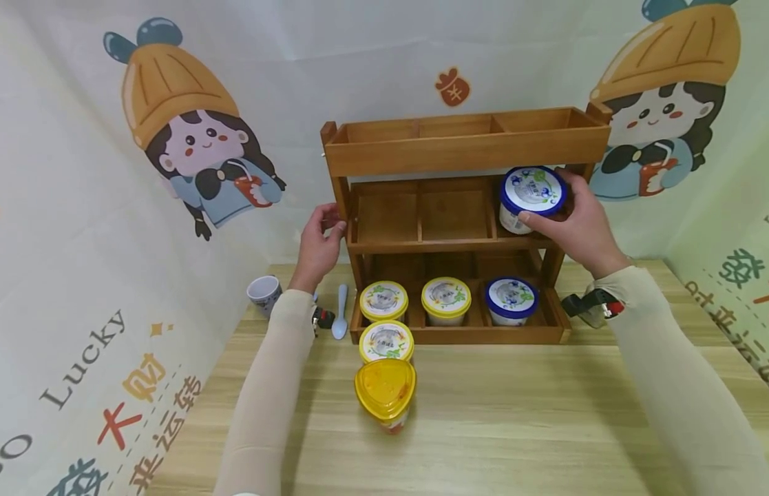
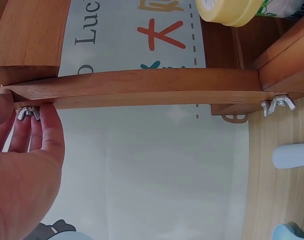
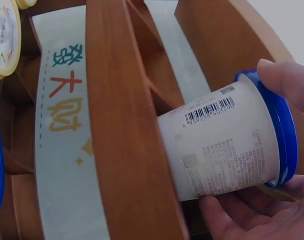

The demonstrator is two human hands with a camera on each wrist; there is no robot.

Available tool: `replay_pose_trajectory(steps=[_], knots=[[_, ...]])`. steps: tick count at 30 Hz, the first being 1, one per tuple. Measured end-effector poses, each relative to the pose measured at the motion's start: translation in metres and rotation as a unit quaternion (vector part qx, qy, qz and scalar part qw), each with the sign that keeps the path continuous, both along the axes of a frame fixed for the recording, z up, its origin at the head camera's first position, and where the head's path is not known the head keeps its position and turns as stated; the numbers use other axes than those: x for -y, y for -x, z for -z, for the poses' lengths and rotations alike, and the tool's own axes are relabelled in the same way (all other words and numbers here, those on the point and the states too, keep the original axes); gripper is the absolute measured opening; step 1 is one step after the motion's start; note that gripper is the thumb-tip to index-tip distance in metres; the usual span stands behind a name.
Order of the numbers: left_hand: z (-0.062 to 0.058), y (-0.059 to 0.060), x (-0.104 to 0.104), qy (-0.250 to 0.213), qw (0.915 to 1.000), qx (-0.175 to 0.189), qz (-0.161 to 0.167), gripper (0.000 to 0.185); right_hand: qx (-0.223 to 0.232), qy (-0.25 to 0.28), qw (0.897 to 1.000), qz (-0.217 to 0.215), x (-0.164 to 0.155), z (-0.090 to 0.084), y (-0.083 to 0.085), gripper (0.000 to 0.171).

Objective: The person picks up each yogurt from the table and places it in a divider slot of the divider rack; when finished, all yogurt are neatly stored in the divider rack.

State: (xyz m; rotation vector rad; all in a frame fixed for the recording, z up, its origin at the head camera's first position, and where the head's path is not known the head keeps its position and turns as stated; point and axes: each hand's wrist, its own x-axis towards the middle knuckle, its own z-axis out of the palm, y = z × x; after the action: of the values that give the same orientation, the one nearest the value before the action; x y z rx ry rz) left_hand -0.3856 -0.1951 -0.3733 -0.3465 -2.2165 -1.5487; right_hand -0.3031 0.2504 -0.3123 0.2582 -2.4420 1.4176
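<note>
A wooden three-tier rack (image 1: 465, 148) stands at the back of the table. My right hand (image 1: 554, 207) grips a blue-lidded white cup (image 1: 531, 196) and holds it tilted in the right compartment of the middle shelf. The right wrist view shows the cup (image 3: 227, 145) lying sideways between thumb and fingers (image 3: 284, 80). My left hand (image 1: 328, 224) holds the rack's left post. In the left wrist view its fingers (image 2: 46, 130) touch a wing nut (image 2: 27, 112) under the post (image 2: 141, 87). The bottom shelf holds two yellow-lidded cups (image 1: 384, 301) (image 1: 446, 297) and one blue-lidded cup (image 1: 511, 297).
In front of the rack stand another yellow-lidded cup (image 1: 386, 341) and a container with a yellow triangular lid (image 1: 385, 389). A pale blue spoon (image 1: 339, 313) and a small cup (image 1: 264, 295) lie left of the rack. Printed cloth walls close in the table (image 1: 514, 413).
</note>
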Motion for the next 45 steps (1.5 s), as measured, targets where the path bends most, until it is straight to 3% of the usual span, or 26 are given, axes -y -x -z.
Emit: replay_pose_trajectory(steps=[7,16,25,34,45], knots=[[-0.002,-0.001,0.000,-0.003,1.0000,0.003,0.004,0.038,0.003,-0.038,0.999,0.015,0.003,0.009,0.008,0.107],[-0.002,0.001,0.001,0.007,0.9999,0.013,-0.003,0.038,0.008,-0.085,0.996,0.016,0.005,0.018,0.003,0.111],[-0.002,-0.001,0.001,0.012,0.9997,0.018,-0.008,0.037,0.022,-0.109,0.994,0.018,0.005,0.017,0.003,0.113],[-0.003,-0.002,0.001,0.007,0.9999,0.009,-0.006,0.037,0.020,-0.057,0.998,0.002,0.002,0.016,-0.012,0.110],[-0.002,-0.002,0.000,0.010,0.9998,0.016,-0.002,0.037,0.001,0.000,1.000,0.023,-0.007,0.034,-0.048,0.089]])
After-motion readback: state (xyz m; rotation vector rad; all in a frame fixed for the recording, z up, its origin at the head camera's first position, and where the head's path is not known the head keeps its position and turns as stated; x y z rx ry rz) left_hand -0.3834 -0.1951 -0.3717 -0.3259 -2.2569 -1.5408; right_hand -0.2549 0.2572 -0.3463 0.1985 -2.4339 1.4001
